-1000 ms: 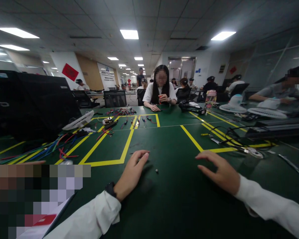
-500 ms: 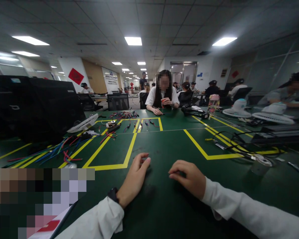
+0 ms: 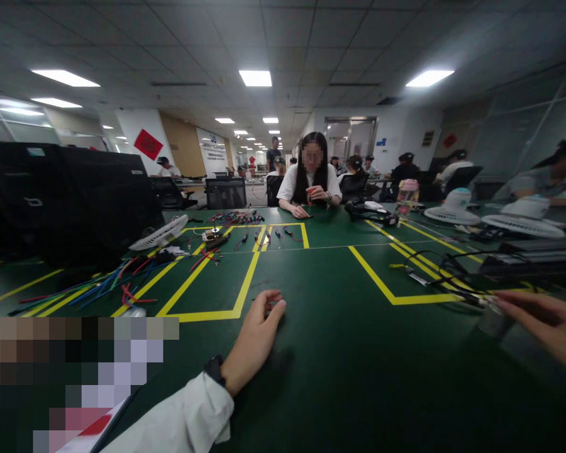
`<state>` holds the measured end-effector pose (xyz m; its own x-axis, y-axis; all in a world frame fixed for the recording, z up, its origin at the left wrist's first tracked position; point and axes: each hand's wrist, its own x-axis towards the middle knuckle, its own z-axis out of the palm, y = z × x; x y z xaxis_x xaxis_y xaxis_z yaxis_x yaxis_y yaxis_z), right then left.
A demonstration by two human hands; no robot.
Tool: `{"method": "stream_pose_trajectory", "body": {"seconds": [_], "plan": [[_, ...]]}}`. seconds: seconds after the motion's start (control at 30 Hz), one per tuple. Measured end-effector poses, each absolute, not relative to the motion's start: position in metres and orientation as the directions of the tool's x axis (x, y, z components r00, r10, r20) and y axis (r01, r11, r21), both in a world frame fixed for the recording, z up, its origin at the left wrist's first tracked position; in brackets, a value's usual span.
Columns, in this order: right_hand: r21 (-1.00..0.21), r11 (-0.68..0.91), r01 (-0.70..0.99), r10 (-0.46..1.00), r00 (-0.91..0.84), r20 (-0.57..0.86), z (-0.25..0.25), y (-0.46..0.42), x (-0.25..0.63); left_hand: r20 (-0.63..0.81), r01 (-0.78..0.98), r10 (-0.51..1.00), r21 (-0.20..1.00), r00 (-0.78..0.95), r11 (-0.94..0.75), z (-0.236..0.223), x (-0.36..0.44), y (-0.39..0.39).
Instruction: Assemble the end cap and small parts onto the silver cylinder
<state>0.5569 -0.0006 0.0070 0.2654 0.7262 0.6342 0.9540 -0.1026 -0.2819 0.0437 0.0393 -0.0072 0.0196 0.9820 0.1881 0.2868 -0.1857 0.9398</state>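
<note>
My left hand (image 3: 258, 333), with a dark band at the wrist, rests over the green table (image 3: 339, 390). Its fingers are loosely bent, the thumb stands a little apart, and nothing is in it. At the right side my right hand (image 3: 544, 327) has its fingers stretched out toward a grey cylindrical object (image 3: 491, 322) with a pale top. The fingertips overlap its upper right edge; whether they touch it I cannot tell. Black cables (image 3: 446, 267) lie just behind this object.
Yellow tape lines (image 3: 248, 277) mark the table. At left are coloured wires (image 3: 92, 292), a white fan (image 3: 159, 233) and a black computer case (image 3: 75, 201). Across the table sits a person (image 3: 310, 176) near small wired parts (image 3: 236, 218). A pink-lidded bottle (image 3: 407, 198) and fans (image 3: 453, 211) stand back right.
My right hand has swung from the middle of the table out to the right, up to the grey cylindrical object, its fingers now stretched. The left hand has stayed in place.
</note>
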Motion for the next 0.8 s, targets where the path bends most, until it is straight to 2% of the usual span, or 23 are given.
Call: {"method": "stream_pose_trajectory", "body": {"seconds": [0.1,0.27,0.47,0.7,0.8], "plan": [[-0.410,-0.156,0.899,0.814,0.352,0.462,0.006,-0.004,0.557,0.186,0.263,0.983,0.948,0.007,-0.181,-0.009,0.044,0.040],[-0.484,-0.158,0.860,0.721,0.436,0.539,0.009,-0.004,0.551,0.196,0.240,0.981,0.952,-0.007,-0.189,-0.012,0.044,0.043],[-0.551,-0.218,0.805,0.798,0.472,0.374,0.015,-0.007,0.551,0.200,0.227,0.980,0.955,-0.006,-0.193,-0.015,0.043,0.046],[-0.598,-0.200,0.777,0.706,0.537,0.462,0.003,0.000,0.555,0.195,0.221,0.981,0.957,-0.002,-0.189,-0.015,0.043,0.045],[-0.589,-0.207,0.781,0.759,0.508,0.407,0.005,0.001,0.551,0.197,0.229,0.980,0.954,0.001,-0.192,-0.015,0.042,0.045]]}}
